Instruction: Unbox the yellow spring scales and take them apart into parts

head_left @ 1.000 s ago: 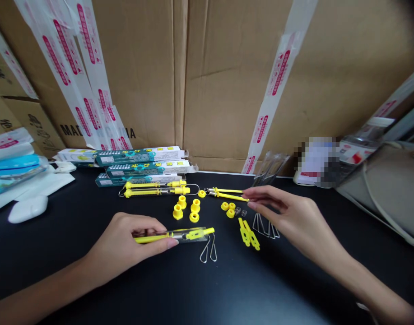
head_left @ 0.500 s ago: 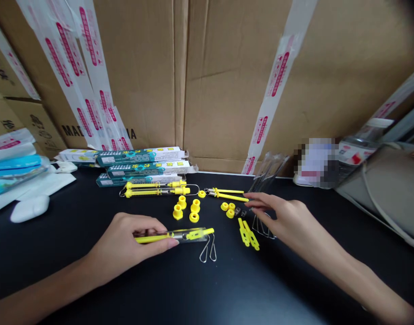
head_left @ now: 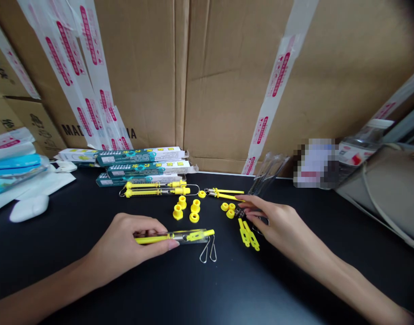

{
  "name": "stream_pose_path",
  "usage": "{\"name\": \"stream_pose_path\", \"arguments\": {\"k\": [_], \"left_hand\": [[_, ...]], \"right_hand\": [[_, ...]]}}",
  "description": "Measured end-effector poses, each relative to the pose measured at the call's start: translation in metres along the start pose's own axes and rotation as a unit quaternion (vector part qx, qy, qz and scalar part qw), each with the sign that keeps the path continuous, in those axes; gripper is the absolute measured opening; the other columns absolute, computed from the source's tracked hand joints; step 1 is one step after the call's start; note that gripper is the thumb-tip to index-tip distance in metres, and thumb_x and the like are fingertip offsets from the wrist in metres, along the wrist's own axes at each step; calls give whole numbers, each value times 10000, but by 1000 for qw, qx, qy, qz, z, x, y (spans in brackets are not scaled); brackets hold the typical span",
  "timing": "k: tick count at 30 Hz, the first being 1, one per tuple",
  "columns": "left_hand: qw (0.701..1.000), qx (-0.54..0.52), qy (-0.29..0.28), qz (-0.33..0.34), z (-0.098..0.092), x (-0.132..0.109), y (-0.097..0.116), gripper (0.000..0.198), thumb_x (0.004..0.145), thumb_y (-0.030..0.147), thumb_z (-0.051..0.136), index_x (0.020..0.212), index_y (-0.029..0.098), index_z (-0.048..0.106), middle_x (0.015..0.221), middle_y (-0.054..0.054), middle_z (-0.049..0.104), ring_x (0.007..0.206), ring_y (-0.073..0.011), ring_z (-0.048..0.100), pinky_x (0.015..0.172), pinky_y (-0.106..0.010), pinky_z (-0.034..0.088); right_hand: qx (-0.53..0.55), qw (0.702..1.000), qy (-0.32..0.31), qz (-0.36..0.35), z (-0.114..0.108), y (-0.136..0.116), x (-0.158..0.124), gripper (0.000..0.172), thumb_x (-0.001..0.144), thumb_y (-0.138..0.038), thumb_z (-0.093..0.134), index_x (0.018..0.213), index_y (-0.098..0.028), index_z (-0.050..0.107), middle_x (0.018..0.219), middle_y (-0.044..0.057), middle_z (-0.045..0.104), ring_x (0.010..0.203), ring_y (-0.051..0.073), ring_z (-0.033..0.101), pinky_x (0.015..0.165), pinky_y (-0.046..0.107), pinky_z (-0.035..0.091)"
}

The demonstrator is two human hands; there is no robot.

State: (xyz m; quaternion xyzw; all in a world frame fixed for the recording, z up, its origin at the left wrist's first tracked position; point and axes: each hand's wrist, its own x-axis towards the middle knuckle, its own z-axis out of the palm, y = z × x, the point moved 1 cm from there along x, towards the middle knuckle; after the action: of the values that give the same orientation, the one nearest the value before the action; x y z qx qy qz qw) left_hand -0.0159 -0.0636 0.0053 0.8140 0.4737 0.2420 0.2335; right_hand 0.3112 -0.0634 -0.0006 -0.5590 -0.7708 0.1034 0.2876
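My left hand (head_left: 128, 246) is closed round a clear tube with a yellow rod inside (head_left: 179, 236), held flat on the black table (head_left: 207, 289); a wire hook (head_left: 208, 250) hangs at its right end. My right hand (head_left: 277, 223) lies over the small metal springs (head_left: 239, 211) and wire hooks, fingers curled down onto them; whether it grips one is hidden. Beside its fingertips lie two yellow clips (head_left: 249, 234) and small yellow rings (head_left: 228, 209). Yellow caps (head_left: 186, 208) sit in the middle.
Two assembled yellow tubes (head_left: 155, 188) and teal boxes (head_left: 139, 168) lie at the back. A white mouse (head_left: 29, 207) is on the left. Cardboard boxes (head_left: 227, 81) wall the back; a grey bag (head_left: 386, 189) and clear tubes (head_left: 269, 174) stand right.
My right hand has slid left and down towards me, from hovering over the wire hooks to resting on the springs and hooks. My left hand and its tube have stayed put.
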Motion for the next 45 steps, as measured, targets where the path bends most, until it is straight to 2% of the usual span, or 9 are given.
{"name": "stream_pose_path", "arguments": {"k": [9, 14, 20, 23, 28, 33, 36, 40, 45], "left_hand": [[1000, -1, 5, 7, 1, 0, -2, 307, 820, 493, 694, 721, 209, 756, 555, 34, 605, 469, -89, 403, 456, -226, 252], [1000, 0, 12, 19, 2, -1, -3, 297, 822, 483, 701, 720, 209, 753, 562, 37, 618, 469, -89, 431, 457, -224, 272], [999, -16, 7, 45, 2, -1, -4, 231, 813, 444, 728, 755, 224, 766, 631, 38, 691, 502, -94, 537, 474, -207, 339], [997, -20, 2, 68, 2, -3, -1, 198, 810, 419, 743, 774, 227, 771, 671, 32, 717, 521, -97, 572, 491, -203, 375], [997, -9, 3, 78, 0, -5, 6, 155, 805, 384, 768, 799, 229, 765, 700, 27, 717, 565, -105, 602, 544, -203, 417], [997, 7, 15, 74, -3, -5, 11, 137, 787, 361, 756, 844, 236, 770, 660, 37, 678, 524, -93, 544, 511, -200, 387], [998, 9, 35, 55, -4, -5, 14, 145, 774, 360, 747, 829, 228, 770, 596, 50, 631, 478, -80, 484, 480, -193, 357], [998, -29, 45, 16, -6, -5, 16, 168, 774, 383, 755, 783, 216, 764, 595, 46, 638, 523, -95, 545, 521, -193, 395], [998, -37, 44, 14, -5, -2, 12, 173, 758, 395, 774, 797, 226, 775, 605, 42, 646, 529, -102, 544, 520, -196, 392]], "right_hand": [[26, 999, 36, 10, 2, -4, -2, 332, 867, -165, 530, 1164, -199, 674, 1014, 62, 801, 822, 207, 785, 767, 324, 655], [37, 993, 114, 4, -7, -36, -9, 169, 923, -299, 614, 974, -231, 760, 953, 40, 806, 837, 213, 764, 774, 296, 612], [193, 981, -19, 3, 21, -73, -26, 239, 928, -352, 651, 1124, -251, 743, 906, 11, 780, 686, 140, 708, 667, 225, 567], [231, 971, -55, 24, 35, -76, -30, 186, 934, -343, 640, 1021, -248, 775, 835, 10, 762, 653, 139, 680, 624, 230, 539], [349, 925, -86, 127, 43, -71, -32, 226, 871, -406, 709, 939, -209, 795, 817, 34, 743, 512, 103, 582, 476, 213, 486], [457, 867, -56, 193, 42, -74, -30, 238, 750, -418, 812, 793, -184, 798, 903, 70, 758, 543, 99, 567, 457, 208, 489], [496, 840, -37, 214, 38, -76, -27, 283, 699, -446, 846, 752, -172, 795, 794, 59, 740, 518, 91, 536, 433, 200, 468], [493, 849, -13, 190, 33, -75, -25, 269, 730, -430, 831, 842, -186, 821, 602, 1, 643, 496, 97, 534, 469, 216, 479], [451, 880, 27, 150, 32, -73, -26, 178, 765, -375, 807, 830, -210, 816, 753, 20, 690, 536, 107, 599, 545, 240, 521]]}}
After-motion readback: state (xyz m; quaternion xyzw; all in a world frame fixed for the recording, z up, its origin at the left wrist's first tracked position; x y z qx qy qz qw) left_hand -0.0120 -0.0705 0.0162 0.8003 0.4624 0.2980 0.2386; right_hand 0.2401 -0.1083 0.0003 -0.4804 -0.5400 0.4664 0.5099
